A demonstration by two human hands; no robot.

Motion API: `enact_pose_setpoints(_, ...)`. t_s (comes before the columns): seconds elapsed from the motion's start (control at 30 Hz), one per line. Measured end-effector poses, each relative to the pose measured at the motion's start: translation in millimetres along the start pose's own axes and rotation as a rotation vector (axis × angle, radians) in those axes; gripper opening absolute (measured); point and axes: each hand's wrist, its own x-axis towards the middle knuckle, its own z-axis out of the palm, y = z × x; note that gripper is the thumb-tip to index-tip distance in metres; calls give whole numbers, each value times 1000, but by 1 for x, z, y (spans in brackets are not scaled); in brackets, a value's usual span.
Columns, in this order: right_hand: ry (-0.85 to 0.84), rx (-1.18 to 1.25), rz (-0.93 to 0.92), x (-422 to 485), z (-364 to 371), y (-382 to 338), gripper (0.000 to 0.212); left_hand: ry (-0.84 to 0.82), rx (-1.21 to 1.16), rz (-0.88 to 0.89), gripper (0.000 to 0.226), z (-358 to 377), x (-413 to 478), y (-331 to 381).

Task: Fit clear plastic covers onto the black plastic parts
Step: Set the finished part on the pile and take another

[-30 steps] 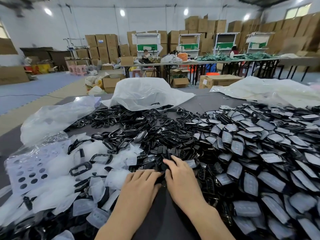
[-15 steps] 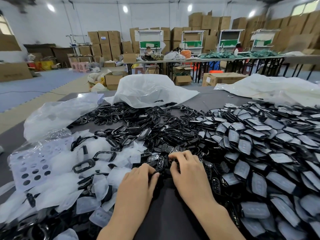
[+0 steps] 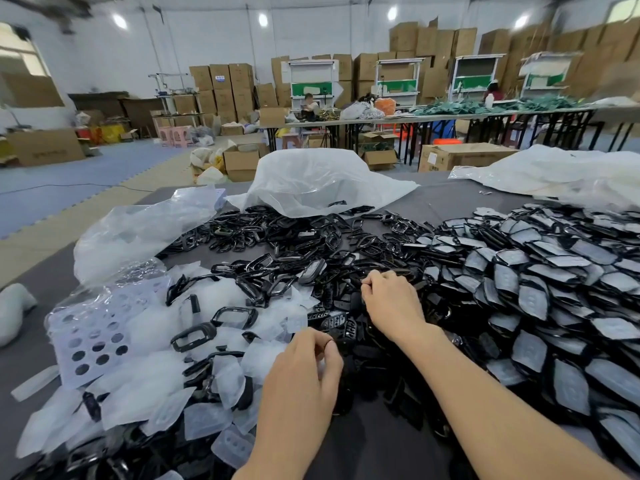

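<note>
Seemingly picking stock: right hand (image 3: pixel 391 303) curled into the black parts (image 3: pixel 311 251) on the desk (image 3: pixel 446 202), left hand (image 3: pixel 304 379) curled just right of the clear covers (image 3: pixel 149 386), either's grasp untellable; next, seating one cover squarely.

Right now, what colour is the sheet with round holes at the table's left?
Pale lilac sheet, translucent; head view shows it.

Both palms down: left hand (image 3: pixel 304 370) near, fingers curled; right hand (image 3: pixel 393 304) farther forward, fingers curled.
</note>
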Motion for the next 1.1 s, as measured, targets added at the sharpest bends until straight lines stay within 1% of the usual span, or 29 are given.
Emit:
enact_pose_setpoints(0.07,15,21,5,-4,-2,5,25,20,-125,-42,10,-3,0,4)
enact_pose_setpoints(0.2,-87,196,6,-14,-17,12,7,74,-331,-142,13,-9,2,11)
enact_pose_setpoints(0.23,-94,233,-10,-19,-21,12,5,87,-370,-159,13,-10,3,12)
enact_pose_setpoints(0.3,-62,276,-49,-29,-28,13,16,102,-433,-181,13,-13,4,15)
enact_pose_setpoints(0.37,-11,374,-88,-42,-35,12,24,100,-496,-214,12,-16,5,17)
enact_pose_setpoints(0.47,46,696,-101,-65,-48,7,26,83,-595,-260,8,-18,5,20)
enact_pose_setpoints(0.57,56,1087,-22,-88,-54,-1,25,68,-663,-276,11,-19,5,21)
enact_pose_setpoints(0.67,-3,1455,90,-105,-49,-7,25,54,-693,-266,16,-20,5,22)
enact_pose_setpoints(0.77,-62,1705,232,-110,-42,-9,23,40,-676,-251,20,-19,5,21)
enact_pose_setpoints(0.83,-77,1772,275,-110,-38,-9,23,38,-663,-245,22,-18,4,22)
enact_pose_setpoints(0.9,-74,1767,279,-111,-36,-9,24,44,-651,-244,24,-16,3,22)
enact_pose_setpoints(1.03,-14,1668,254,-112,-32,-4,23,116,-687,-248,27,-18,3,23)
enact_pose_setpoints(1.1,21,1606,239,-112,-32,-2,24,132,-693,-236,24,-19,4,21)
